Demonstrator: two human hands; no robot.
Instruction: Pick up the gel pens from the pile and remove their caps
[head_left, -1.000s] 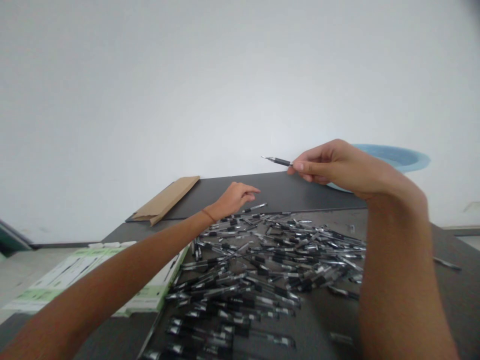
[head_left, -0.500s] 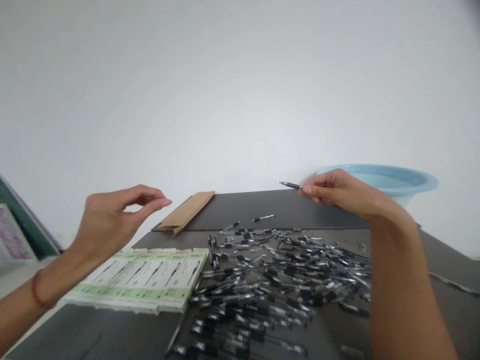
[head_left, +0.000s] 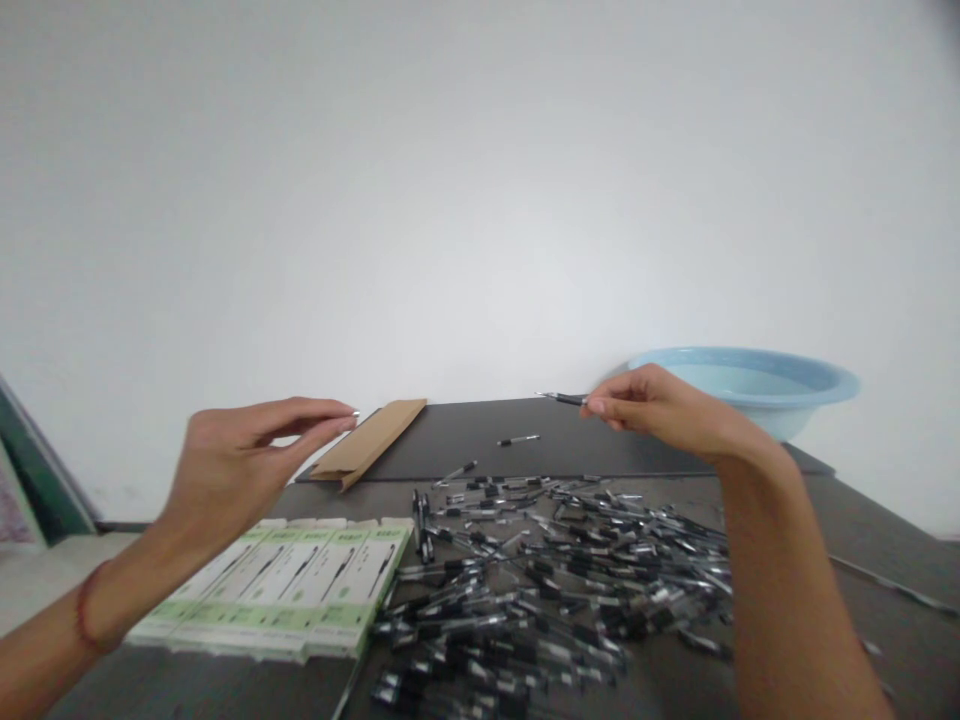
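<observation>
While our right hand (head_left: 664, 412) pinches a pen (head_left: 561, 398) by its barrel, raised above the tabletop's (head_left: 885, 560) far side, we judge it light, stiff and slick, best held at the dark grip sleeve. Our left hand (head_left: 232, 465) hovers half-curled; whether it holds anything, we cannot tell.

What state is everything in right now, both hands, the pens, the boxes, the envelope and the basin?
Right hand, raised, grip shut on a slim black pen.
Left hand, raised, fingertips pinched; whether they hold anything is unclear.
Pile of black-and-clear pens, loose, scattered on the dark table.
Green-and-white flat cardboard boxes, closed, side by side.
Brown paper envelope, lying flat.
Light blue plastic basin, upright.
</observation>
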